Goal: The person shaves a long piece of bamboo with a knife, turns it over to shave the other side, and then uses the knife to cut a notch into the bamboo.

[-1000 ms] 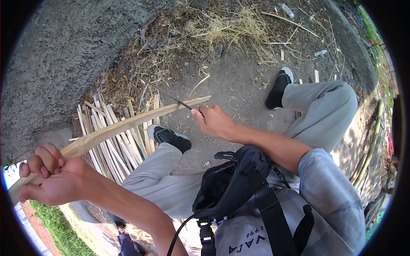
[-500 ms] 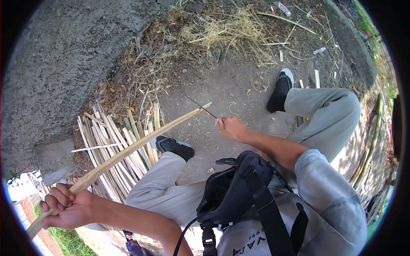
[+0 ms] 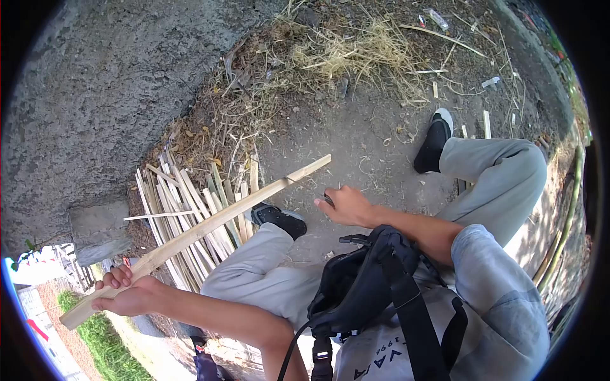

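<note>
A long, pale bamboo strip (image 3: pixel 219 219) slants across the view, its far end above the ground. Near its lower end, my left hand (image 3: pixel 132 295) is closed around it, with a short length sticking out past the fingers. My right hand (image 3: pixel 348 206) is a fist around the dark handle of a knife (image 3: pixel 328 199), to the right of the strip's far end. The knife's blade is hard to make out; a small dark mark shows on the strip near that end. Below the strip lies a pile of split strips (image 3: pixel 184 213), some greenish.
A rough grey concrete block (image 3: pixel 121 82) fills the upper left. Dry shavings (image 3: pixel 359 54) litter the dirt ground ahead, with a plastic bottle (image 3: pixel 438 19) beyond. My shoes (image 3: pixel 279 221) stand on either side, and a black waist bag (image 3: pixel 365 273) hangs at my front.
The bamboo strip has turned so its broad face shows more, and my left hand's fingers have loosened a little. The knife's blade, plainly crossing the strip's far end before, is now barely visible.
</note>
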Motion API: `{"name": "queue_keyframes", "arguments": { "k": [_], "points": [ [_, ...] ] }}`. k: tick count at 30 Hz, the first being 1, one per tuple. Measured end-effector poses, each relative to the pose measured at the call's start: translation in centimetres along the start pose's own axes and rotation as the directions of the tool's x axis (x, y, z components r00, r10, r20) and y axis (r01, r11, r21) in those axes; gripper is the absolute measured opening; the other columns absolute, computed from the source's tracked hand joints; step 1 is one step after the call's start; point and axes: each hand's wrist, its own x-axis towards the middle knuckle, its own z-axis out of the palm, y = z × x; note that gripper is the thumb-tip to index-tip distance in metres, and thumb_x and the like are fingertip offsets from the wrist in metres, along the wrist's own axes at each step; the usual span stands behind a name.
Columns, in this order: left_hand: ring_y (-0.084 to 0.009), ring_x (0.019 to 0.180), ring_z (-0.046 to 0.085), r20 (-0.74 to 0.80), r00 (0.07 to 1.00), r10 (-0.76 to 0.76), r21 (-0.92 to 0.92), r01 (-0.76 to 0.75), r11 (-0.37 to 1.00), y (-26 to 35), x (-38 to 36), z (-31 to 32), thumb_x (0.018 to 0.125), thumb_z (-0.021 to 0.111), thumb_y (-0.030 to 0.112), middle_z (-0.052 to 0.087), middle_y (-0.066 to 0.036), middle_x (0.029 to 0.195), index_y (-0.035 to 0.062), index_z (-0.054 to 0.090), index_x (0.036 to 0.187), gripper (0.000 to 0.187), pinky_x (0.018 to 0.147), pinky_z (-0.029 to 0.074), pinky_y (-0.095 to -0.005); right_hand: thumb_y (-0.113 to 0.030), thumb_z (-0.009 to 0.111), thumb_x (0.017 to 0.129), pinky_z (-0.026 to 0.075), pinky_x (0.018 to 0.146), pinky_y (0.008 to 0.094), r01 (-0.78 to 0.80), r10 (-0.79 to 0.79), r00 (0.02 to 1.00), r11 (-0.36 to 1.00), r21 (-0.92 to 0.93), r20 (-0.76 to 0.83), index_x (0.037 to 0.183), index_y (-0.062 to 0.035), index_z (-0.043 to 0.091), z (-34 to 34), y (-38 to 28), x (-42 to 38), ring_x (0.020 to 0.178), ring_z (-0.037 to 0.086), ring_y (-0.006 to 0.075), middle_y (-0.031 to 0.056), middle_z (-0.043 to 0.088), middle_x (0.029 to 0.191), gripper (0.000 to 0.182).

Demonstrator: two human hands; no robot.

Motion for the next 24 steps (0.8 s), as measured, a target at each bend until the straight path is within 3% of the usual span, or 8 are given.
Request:
{"name": "queue_keyframes", "arguments": {
  "k": [3, 6, 9, 12, 15, 18, 21, 24],
  "points": [
    [-0.0086, 0.045, 0.030, 0.018, 1.000, 0.001, -0.005, -0.001, 1.000, 0.0, -0.2, 0.1, 0.102, 0.028, 0.047, 0.035, 0.000, 0.060, 0.0086, 0.043, 0.087, 0.044, 0.041, 0.027, -0.0215, -0.044, 0.044, 0.094, 0.050, 0.072, 0.0533, 0.145, -0.146, 0.989, 0.989, 0.031, 0.024, 0.096, 0.0028, 0.061, -0.2, -1.3, -0.8, 0.072, 0.063, 0.0471, 0.0283, 0.063, 0.071, 0.050],
    [-0.0081, 0.045, 0.027, 0.059, 0.998, 0.005, -0.004, -0.005, 1.000, 0.1, -0.2, 0.4, 0.101, 0.029, 0.049, 0.034, 0.001, 0.061, 0.0093, 0.044, 0.089, 0.045, 0.044, 0.026, -0.0219, -0.045, 0.043, 0.094, 0.050, 0.071, 0.0533, 0.166, -0.167, 0.986, 0.985, 0.047, 0.018, 0.097, 0.0025, 0.061, -0.4, -1.2, -0.6, 0.072, 0.063, 0.0468, 0.0275, 0.062, 0.070, 0.051],
    [-0.0081, 0.045, 0.028, 0.081, 0.997, 0.002, -0.033, 0.001, 0.999, 0.1, -0.2, 0.7, 0.101, 0.029, 0.049, 0.034, 0.001, 0.061, 0.0091, 0.045, 0.088, 0.044, 0.043, 0.026, -0.0222, -0.043, 0.043, 0.095, 0.051, 0.073, 0.0526, -0.018, 0.016, 0.998, 1.000, -0.022, -0.064, 0.095, 0.0033, 0.062, 0.0, 0.1, 0.1, 0.075, 0.063, 0.0465, 0.0279, 0.063, 0.072, 0.050],
    [-0.0082, 0.045, 0.029, 0.071, 0.997, 0.010, -0.021, -0.009, 1.000, 0.1, -0.3, 1.1, 0.102, 0.029, 0.048, 0.035, 0.000, 0.061, 0.0091, 0.045, 0.088, 0.044, 0.043, 0.027, -0.0227, -0.041, 0.045, 0.093, 0.051, 0.075, 0.0512, -0.249, 0.253, 0.964, 0.967, 0.055, -0.080, 0.089, 0.0035, 0.065, 0.4, 2.6, 1.4, 0.078, 0.064, 0.0465, 0.0281, 0.064, 0.075, 0.049],
    [-0.0084, 0.045, 0.029, 0.056, 0.998, 0.003, 0.000, -0.003, 1.000, -0.1, -0.3, 1.2, 0.102, 0.029, 0.047, 0.035, 0.000, 0.062, 0.0091, 0.045, 0.089, 0.043, 0.046, 0.029, -0.0230, -0.041, 0.049, 0.091, 0.051, 0.077, 0.0511, -0.319, 0.320, 0.944, 0.947, 0.027, -0.080, 0.085, 0.0040, 0.066, -0.6, 4.5, 2.1, 0.079, 0.064, 0.0453, 0.0278, 0.064, 0.076, 0.049],
    [-0.0087, 0.046, 0.030, 0.035, 0.999, -0.001, 0.029, 0.000, 1.000, 0.1, -0.3, 1.4, 0.102, 0.029, 0.047, 0.036, 0.000, 0.062, 0.0088, 0.045, 0.092, 0.043, 0.049, 0.033, -0.0243, -0.043, 0.054, 0.088, 0.051, 0.073, 0.0503, -0.279, 0.294, 0.952, 0.949, 0.144, -0.092, 0.082, 0.0052, 0.065, -2.0, 4.3, 2.0, 0.075, 0.065, 0.0430, 0.0268, 0.064, 0.073, 0.050],
    [-0.0090, 0.046, 0.030, 0.025, 1.000, -0.007, -0.010, 0.007, 1.000, -0.1, 0.2, 1.2, 0.101, 0.029, 0.048, 0.036, 0.000, 0.063, 0.0085, 0.046, 0.093, 0.044, 0.052, 0.036, -0.0260, -0.043, 0.057, 0.087, 0.052, 0.066, 0.0461, -0.313, 0.353, 0.931, 0.905, 0.289, -0.095, 0.074, 0.0044, 0.062, -4.8, 2.8, 1.2, 0.067, 0.067, 0.0354, 0.0247, 0.063, 0.069, 0.050],
    [-0.0101, 0.046, 0.030, 0.113, 0.993, -0.034, -0.144, 0.050, 0.988, 0.2, 2.5, -1.1, 0.101, 0.031, 0.046, 0.037, 0.000, 0.062, 0.0073, 0.046, 0.093, 0.043, 0.052, 0.036, -0.0256, -0.040, 0.061, 0.087, 0.050, 0.054, 0.0380, -0.337, 0.429, 0.893, 0.839, 0.426, -0.138, 0.071, 0.0009, 0.057, -8.4, 1.8, -0.2, 0.059, 0.066, 0.0245, 0.0158, 0.060, 0.061, 0.044]
  ]
}}
